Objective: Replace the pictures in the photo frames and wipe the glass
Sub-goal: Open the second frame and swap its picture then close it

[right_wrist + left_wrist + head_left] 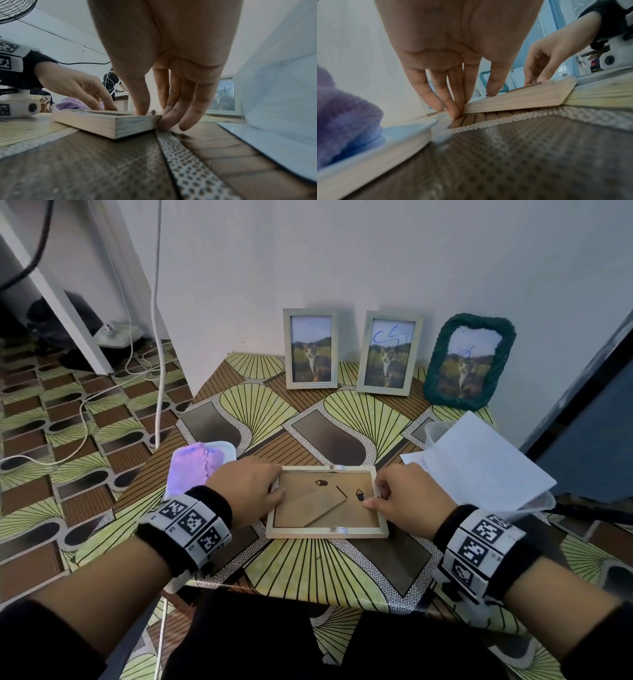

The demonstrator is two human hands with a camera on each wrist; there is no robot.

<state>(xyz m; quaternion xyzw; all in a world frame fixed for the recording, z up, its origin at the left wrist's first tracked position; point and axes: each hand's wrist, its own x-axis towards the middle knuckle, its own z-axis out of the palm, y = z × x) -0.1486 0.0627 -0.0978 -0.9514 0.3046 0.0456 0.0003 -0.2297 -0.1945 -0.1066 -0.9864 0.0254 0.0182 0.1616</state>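
Observation:
A light wooden photo frame (325,531) lies face down on the patterned table, its brown backing board and folded stand facing up. My left hand (277,489) holds its left edge, fingers down the outer side (455,112) and thumb on top. My right hand (375,494) pinches the right edge, thumb on the backing (141,112) and fingers against the outer side. Small white tabs sit at the middle of the far and near rails. The frame's (102,124) near corner rests flat on the table. Its glass side is hidden.
Three frames with cat pictures stand against the wall: a plain one (311,349), one with blue scribble (389,353), and a green woven one (469,361). A purple cloth (195,463) lies on a white tray at left. White sheets (479,460) over a clear container sit at right.

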